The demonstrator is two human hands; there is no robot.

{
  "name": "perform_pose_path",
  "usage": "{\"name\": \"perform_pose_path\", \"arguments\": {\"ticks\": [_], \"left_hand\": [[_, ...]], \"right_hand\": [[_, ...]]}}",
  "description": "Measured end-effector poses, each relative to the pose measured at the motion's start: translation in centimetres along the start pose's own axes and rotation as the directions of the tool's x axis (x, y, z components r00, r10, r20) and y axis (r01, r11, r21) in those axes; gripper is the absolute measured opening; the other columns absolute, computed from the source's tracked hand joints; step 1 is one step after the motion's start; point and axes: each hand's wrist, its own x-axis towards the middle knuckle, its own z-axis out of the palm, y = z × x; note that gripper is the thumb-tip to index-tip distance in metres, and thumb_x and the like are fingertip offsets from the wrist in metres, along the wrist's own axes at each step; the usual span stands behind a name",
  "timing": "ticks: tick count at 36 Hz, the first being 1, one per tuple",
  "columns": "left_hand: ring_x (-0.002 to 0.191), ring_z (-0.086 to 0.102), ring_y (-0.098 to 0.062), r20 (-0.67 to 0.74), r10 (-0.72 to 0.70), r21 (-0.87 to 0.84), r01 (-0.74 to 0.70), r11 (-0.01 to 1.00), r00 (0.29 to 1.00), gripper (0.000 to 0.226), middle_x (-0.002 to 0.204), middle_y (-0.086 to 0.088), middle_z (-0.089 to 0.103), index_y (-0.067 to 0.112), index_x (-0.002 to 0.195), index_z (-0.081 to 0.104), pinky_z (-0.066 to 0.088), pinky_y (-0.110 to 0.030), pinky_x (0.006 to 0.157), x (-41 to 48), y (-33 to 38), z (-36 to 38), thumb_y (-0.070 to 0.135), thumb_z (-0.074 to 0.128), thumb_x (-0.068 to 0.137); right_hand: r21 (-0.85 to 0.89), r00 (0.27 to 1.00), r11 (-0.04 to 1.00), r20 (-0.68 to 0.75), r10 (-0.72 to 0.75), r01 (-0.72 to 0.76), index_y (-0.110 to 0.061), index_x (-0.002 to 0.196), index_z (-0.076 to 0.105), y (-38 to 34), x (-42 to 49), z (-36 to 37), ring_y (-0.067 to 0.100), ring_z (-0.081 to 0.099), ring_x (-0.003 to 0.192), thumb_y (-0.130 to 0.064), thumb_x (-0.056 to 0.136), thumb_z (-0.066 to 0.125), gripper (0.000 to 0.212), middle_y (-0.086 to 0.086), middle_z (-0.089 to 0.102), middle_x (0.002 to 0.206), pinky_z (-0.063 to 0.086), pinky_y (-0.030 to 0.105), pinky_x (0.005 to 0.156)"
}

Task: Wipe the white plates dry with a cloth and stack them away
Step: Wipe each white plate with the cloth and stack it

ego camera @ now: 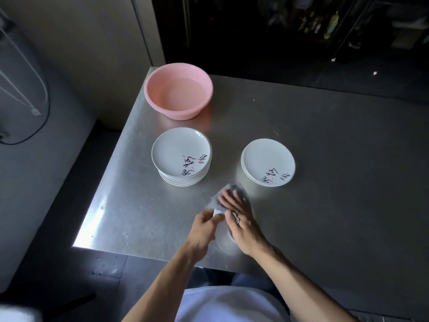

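Note:
A white plate (223, 238) is held tilted above the near part of the steel table (325, 182). My left hand (204, 231) grips its left rim. My right hand (241, 219) presses a grey cloth (232, 190) against the plate's face, covering most of it. A taller stack of white plates (181, 156) with black and pink lettering stands at centre left. A shorter stack of the same plates (268, 162) stands to its right, just beyond my hands.
A pink basin (178, 90) holding water sits at the table's far left corner. The table's left and near edges are close to my hands. Dark shelving lies behind the table, and a wall with a cable is at the left.

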Motion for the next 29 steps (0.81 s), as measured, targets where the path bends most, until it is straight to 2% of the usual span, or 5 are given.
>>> {"name": "perform_pose_path", "arguments": {"ticks": [5,12,19,24,29], "left_hand": [[0.084,0.072,-0.017,0.05,-0.042,-0.067,0.046,0.997,0.998,0.022,0.098,-0.006,0.078,0.021,0.112,0.078,0.059,-0.032,0.067,0.0,0.2,-0.2,0.027,0.068,0.094],[0.087,0.07,-0.024,0.121,-0.113,-0.045,0.119,0.992,0.986,0.024,0.096,-0.012,0.076,0.011,0.103,0.078,0.058,-0.033,0.071,0.0,-0.3,-0.6,0.024,0.067,0.085],[0.103,0.066,-0.028,0.121,-0.124,-0.213,0.148,0.966,0.985,0.032,0.118,-0.015,0.072,0.012,0.133,0.068,0.056,-0.043,0.085,0.7,-1.2,-0.4,0.021,0.063,0.103],[0.097,0.071,-0.032,-0.029,-0.144,-0.405,0.12,0.906,0.989,0.027,0.111,-0.024,0.073,-0.002,0.127,0.063,0.061,-0.042,0.081,2.1,-0.6,-0.6,0.007,0.051,0.105],[0.095,0.074,-0.037,0.018,-0.184,-0.494,0.169,0.853,0.983,0.026,0.111,-0.033,0.072,-0.012,0.119,0.062,0.064,-0.043,0.08,2.2,0.5,-0.5,-0.001,0.047,0.101]], "right_hand": [[0.25,0.776,0.754,-0.02,0.631,-0.607,-0.021,0.151,0.04,0.7,1.2,-0.9,0.023,0.032,0.145,-0.033,0.109,0.022,0.048,0.009,0.037,0.158,0.022,0.039,0.121],[-0.096,0.99,0.995,0.137,-0.014,0.027,-0.019,0.155,0.031,-1.2,-1.9,-1.3,0.012,0.002,0.154,-0.039,0.107,0.026,0.052,-0.007,0.019,0.165,0.0,0.033,0.125],[-0.018,0.926,0.927,-0.064,0.372,-0.373,-0.011,0.155,0.03,1.5,-0.2,-1.6,0.024,0.019,0.152,-0.019,0.107,0.035,0.049,0.008,0.025,0.163,0.011,0.04,0.124],[-0.266,0.97,0.948,0.116,0.213,-0.176,-0.015,0.159,0.007,1.6,-3.8,0.0,0.024,-0.015,0.153,-0.033,0.108,0.03,0.059,0.004,-0.008,0.164,-0.008,0.039,0.125],[-0.438,0.966,0.899,0.238,0.102,0.013,-0.004,0.158,0.009,-0.4,-4.3,-0.9,0.031,0.005,0.154,-0.053,0.101,0.027,0.077,0.014,0.008,0.166,0.007,0.049,0.125]]}}
